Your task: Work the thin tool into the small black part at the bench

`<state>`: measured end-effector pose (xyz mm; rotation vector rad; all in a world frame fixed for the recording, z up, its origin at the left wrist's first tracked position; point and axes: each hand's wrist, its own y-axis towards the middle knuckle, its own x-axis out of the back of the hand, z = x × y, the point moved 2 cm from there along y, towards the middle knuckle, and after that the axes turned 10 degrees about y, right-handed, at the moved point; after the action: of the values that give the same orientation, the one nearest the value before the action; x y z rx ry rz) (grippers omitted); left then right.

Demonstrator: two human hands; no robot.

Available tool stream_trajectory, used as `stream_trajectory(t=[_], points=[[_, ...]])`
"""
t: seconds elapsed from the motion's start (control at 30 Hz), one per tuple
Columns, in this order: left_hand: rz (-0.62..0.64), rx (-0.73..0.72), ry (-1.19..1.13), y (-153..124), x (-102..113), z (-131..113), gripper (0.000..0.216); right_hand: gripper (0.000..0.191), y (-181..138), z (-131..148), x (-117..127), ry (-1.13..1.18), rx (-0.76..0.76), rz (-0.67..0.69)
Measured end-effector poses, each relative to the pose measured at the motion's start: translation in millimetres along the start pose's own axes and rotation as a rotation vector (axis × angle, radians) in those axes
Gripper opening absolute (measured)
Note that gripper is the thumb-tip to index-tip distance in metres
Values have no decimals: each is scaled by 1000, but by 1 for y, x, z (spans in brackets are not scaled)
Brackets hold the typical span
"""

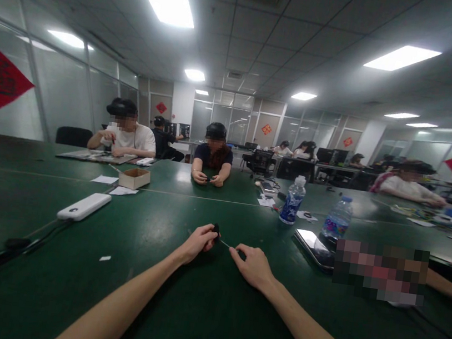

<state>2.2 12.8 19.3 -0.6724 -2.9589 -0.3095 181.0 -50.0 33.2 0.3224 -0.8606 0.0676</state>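
Observation:
My left hand is closed around a small black part, its fingers hiding most of it; what kind of part it is I cannot make out. Opposite it, my right hand grips a screwdriver by its dark handle. The thin metal shaft points left at the black part; whether its tip touches cannot be seen at this size. Both hands are just over the green table, in front of me.
To the left lie a white power bank with cables and a small open box. On the right stand two bottles, with a phone before them. Several people sit around; one person's arm reaches in at the right.

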Motion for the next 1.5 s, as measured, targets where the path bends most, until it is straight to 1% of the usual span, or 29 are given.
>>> stream_trajectory(t=[0.3, 0.37, 0.47, 0.53, 0.7, 0.87, 1.03, 1.23, 1.37, 1.5], points=[[-6, 29, 34, 0, -1, -2, 21, 43, -1, 1, -1, 11, -14, 9], [-18, 34, 48, 0, -2, -2, 19, 43, 0, -1, -2, 15, -5, -14], [-12, 31, 76, 1, -3, -2, 18, 45, 2, -6, -3, 25, 11, -85], [-17, 25, 57, 2, -3, 0, 18, 45, 3, -8, -3, 36, 21, -100], [-35, 14, -50, 3, -1, 3, 18, 43, 1, -5, -4, 13, 34, -53], [-8, -2, -62, 3, 0, 4, 17, 42, 0, -1, -1, -7, 19, -30], [0, -3, -23, 2, -1, 3, 19, 43, 0, 0, 0, -3, 18, -18], [-1, 21, 17, 1, -1, 1, 25, 44, -2, 2, 2, 12, 1, -2], [-4, 22, 43, 1, -1, 2, 23, 44, -2, 4, 2, 14, 8, 4], [-7, 9, 65, 3, -1, 3, 21, 43, -1, 2, 2, -18, 2, -18]])
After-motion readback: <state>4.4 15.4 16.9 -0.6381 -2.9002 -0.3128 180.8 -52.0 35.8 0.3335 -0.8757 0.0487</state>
